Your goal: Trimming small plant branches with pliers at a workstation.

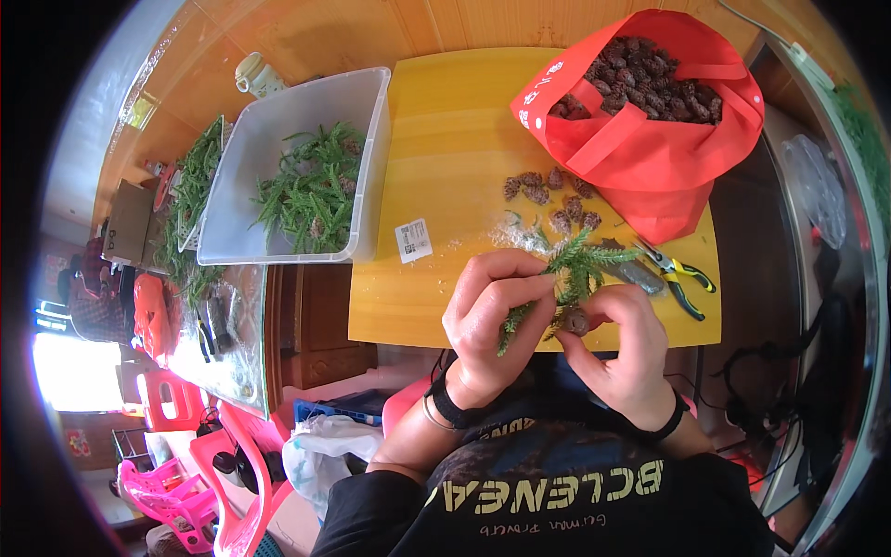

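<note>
Near the table's front edge, my left hand pinches a green artificial-looking pine sprig whose needles fan out to the right and hang below my fingers. Close against it, my right hand is closed with thumb and fingertips on a brown pine cone at the sprig's lower end. My fingers partly hide where cone and sprig meet. Several loose pine cones lie just beyond my hands. To the right rest pliers with yellow and black handles, partly over a dark tool or strip.
A red bag full of pine cones stands at the far right of the yellow table. On the left sits a translucent plastic bin holding green sprigs. A white label and pale crumbs lie between. Pink chairs stand lower left.
</note>
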Motion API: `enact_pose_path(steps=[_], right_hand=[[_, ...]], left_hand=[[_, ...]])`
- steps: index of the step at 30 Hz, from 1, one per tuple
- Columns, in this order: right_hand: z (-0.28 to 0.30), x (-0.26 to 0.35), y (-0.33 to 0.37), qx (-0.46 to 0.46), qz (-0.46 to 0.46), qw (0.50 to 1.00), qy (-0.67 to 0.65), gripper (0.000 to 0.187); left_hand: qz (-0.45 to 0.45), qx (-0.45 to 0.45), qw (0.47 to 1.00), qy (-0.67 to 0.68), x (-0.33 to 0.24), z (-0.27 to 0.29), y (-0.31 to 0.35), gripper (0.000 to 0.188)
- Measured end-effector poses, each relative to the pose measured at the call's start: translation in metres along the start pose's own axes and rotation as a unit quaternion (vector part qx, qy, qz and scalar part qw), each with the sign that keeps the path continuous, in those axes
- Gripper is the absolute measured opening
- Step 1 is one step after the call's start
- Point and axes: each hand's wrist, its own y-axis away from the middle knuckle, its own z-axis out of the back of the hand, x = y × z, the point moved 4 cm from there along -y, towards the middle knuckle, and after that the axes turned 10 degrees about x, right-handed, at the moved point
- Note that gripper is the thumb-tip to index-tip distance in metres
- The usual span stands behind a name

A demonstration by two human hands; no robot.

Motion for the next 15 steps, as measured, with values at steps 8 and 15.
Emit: enact_pose_path(steps=[8,15], right_hand=[[-0.0017,0.0047,-0.0051,0.004,-0.01,1.0,0.012,0.063],[0.0027,-0.0009,-0.0085,-0.04,0.0,0.999,0.035,0.064]], left_hand=[[-0.018,0.004,1.0,-0.009,-0.0021,0.0009,-0.002,0.028],[-0.055,0.005,0.998,-0.036,-0.003,0.0015,-0.0036,0.029]])
